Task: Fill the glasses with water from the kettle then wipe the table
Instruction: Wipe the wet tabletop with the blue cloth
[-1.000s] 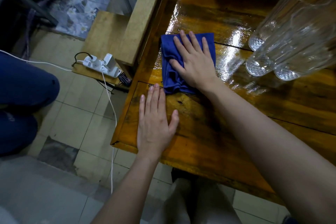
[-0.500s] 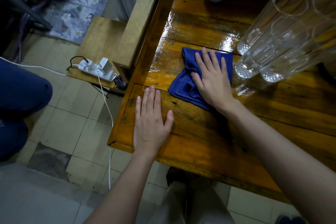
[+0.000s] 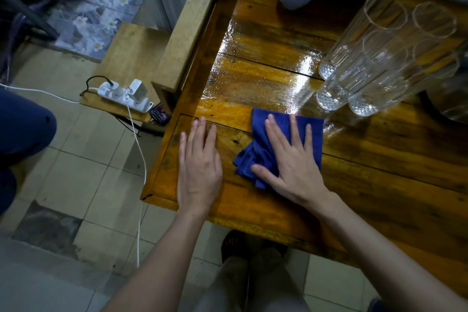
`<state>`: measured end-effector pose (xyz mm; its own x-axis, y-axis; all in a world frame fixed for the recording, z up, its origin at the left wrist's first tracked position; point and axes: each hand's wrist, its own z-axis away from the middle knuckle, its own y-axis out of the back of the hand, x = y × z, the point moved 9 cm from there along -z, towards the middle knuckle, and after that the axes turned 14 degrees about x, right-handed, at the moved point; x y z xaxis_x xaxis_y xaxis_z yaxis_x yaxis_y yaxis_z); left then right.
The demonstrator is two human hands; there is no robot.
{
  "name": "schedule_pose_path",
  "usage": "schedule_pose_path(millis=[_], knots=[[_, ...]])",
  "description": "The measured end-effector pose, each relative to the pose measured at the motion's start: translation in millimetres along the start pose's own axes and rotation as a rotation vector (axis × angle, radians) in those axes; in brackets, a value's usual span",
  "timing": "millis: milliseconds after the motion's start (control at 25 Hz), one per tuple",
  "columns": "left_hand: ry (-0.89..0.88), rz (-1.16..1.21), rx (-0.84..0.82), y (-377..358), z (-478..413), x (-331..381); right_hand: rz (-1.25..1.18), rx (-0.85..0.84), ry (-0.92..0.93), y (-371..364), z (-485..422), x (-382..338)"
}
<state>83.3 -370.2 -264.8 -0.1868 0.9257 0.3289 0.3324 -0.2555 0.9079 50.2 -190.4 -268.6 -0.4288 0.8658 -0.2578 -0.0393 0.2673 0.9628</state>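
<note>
Under the right hand [image 3: 291,167]: crumpled blue cloth [image 3: 260,149] on glossy brown wooden table [image 3: 379,185], long axis running from left of the thumb up to beyond the fingertips. Right fingers [image 3: 293,132] spread, flat, pressing cloth down. Left hand [image 3: 200,172] just left of cloth, palm down on bare wood, fingers together. Beyond right fingertips, wet sheen; four tall clear faceted glasses [image 3: 374,63] clustered upright. Fill level not discernible.

The wet wooden table [image 3: 266,78] carries a blue cloth [image 3: 255,157] and glasses [image 3: 367,71].
</note>
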Motion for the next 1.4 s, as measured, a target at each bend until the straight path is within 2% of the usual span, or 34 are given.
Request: schedule_pose_path(millis=[80, 160, 320, 640, 960, 1200, 1400], knots=[[0.108, -0.057, 0.064, 5.8, -1.5, -12.5, 0.012, -0.088, 0.200, -3.8, 1.5, -14.0], [0.129, -0.104, 0.069, 5.1, -1.3, -15.4, 0.058, -0.120, 0.329, -9.7, -4.3, -22.1], [0.096, -0.123, 0.041, 1.5, -0.4, -13.0, 0.062, -0.079, 0.399, -26.7, -41.0, -47.7], [0.119, -0.116, 0.030, 1.2, -0.4, -13.8, 0.049, 0.041, 0.235, -40.5, -124.4, -56.7], [0.133, -0.111, 0.007, 1.7, -0.4, -13.7, 0.016, 0.090, -0.003, -24.5, -190.9, 21.6], [0.123, -0.113, -0.013, 1.9, -2.8, -12.2, -0.020, 0.130, -0.055, -19.1, -181.8, 26.3], [0.113, -0.132, -0.040, 1.5, -3.5, -10.7, 0.017, 0.104, -0.023, -18.8, -125.7, 8.9]])
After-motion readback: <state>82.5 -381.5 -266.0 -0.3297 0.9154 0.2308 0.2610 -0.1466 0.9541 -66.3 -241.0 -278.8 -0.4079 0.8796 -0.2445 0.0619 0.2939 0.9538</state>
